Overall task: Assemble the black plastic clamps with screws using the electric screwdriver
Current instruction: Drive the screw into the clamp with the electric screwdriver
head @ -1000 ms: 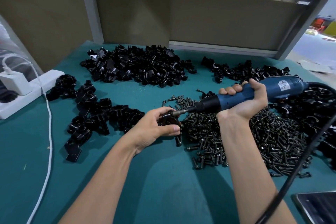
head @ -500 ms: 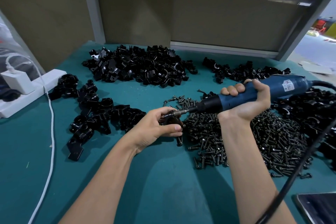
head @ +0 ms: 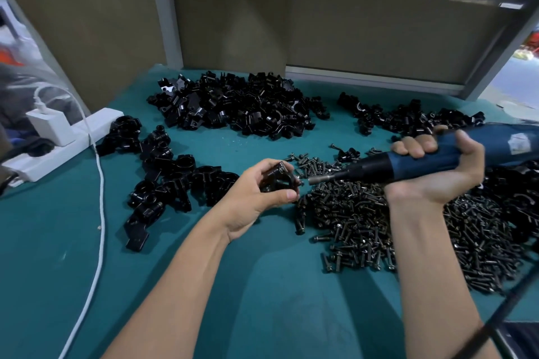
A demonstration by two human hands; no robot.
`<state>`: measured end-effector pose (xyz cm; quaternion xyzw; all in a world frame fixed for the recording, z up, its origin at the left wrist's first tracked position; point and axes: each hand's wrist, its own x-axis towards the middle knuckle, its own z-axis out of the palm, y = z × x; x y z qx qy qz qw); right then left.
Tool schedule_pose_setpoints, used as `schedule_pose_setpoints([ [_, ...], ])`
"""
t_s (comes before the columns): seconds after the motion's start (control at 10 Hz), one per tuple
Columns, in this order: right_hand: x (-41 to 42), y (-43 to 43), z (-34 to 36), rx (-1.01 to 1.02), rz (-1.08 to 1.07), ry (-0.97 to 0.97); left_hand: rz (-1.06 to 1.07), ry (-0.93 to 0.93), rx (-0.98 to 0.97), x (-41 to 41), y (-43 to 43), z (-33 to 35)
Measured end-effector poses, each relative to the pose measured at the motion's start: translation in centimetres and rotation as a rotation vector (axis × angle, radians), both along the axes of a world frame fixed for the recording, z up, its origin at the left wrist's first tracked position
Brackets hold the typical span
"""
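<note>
black plastic clamp (head: 277,181) is pinched in the left hand (head: 256,201); right hand (head: 437,181) grips the blue electric screwdriver (head: 379,167), bit (head: 316,180) just short of the clamp's dark metal screw (head: 298,182). a tilted bit may slip off.

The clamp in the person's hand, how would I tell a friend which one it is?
Start at the green-blue table, covered in heaps of black clamps and screws. Near its middle, the left hand grips one clamp. It is the only one held off the table, and the tip of the blue screwdriver points at it.
</note>
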<state>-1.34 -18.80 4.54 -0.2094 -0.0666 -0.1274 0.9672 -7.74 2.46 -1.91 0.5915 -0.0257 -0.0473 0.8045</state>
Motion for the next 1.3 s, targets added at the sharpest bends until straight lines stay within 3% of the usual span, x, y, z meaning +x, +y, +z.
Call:
schedule_pose_setpoints([
  [0.6, -0.03, 0.24, -0.6, -0.009, 0.009, 0.049, 0.008, -0.119, 0.249, -0.26, 0.2, 0.32],
  [1.3, -0.22, 0.31, -0.73, -0.024, 0.012, 0.046, 0.025, -0.108, 0.287, -0.22, 0.05, 0.37],
])
